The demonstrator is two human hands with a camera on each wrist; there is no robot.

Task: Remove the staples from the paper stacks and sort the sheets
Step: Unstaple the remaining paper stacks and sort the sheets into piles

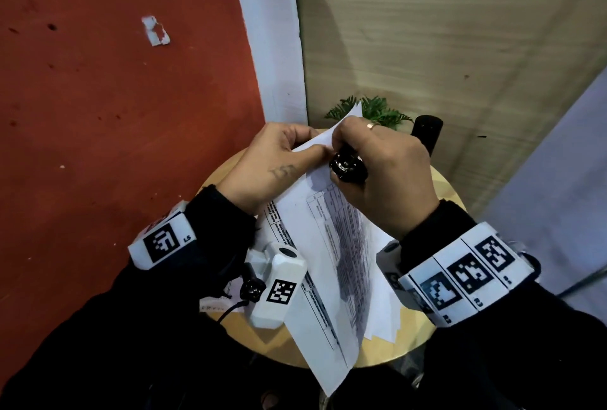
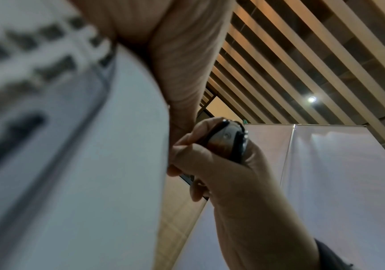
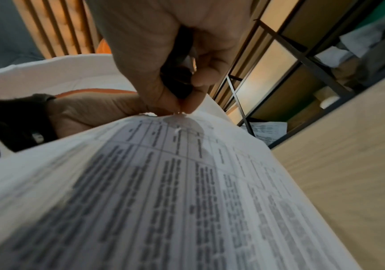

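A stapled stack of printed sheets (image 1: 331, 245) is held up, tilted over a round wooden table (image 1: 445, 186). My left hand (image 1: 313, 145) pinches the stack's far top corner, thumb on top. My right hand (image 1: 340, 138) grips a black staple remover (image 1: 348, 168) and brings its fingertips down onto the same top edge. In the right wrist view the right hand (image 3: 183, 107) touches the printed page (image 3: 163, 182) at its edge, the remover (image 3: 177, 80) dark inside the fist. In the left wrist view the remover (image 2: 230, 138) shows metal in the right hand (image 2: 187, 157).
More loose white sheets (image 1: 384, 311) lie on the table under the held stack. A green plant (image 1: 377, 110) and a black cylinder (image 1: 427, 130) stand at the table's far side. A red wall (image 1: 115, 114) is on the left, a wood panel behind.
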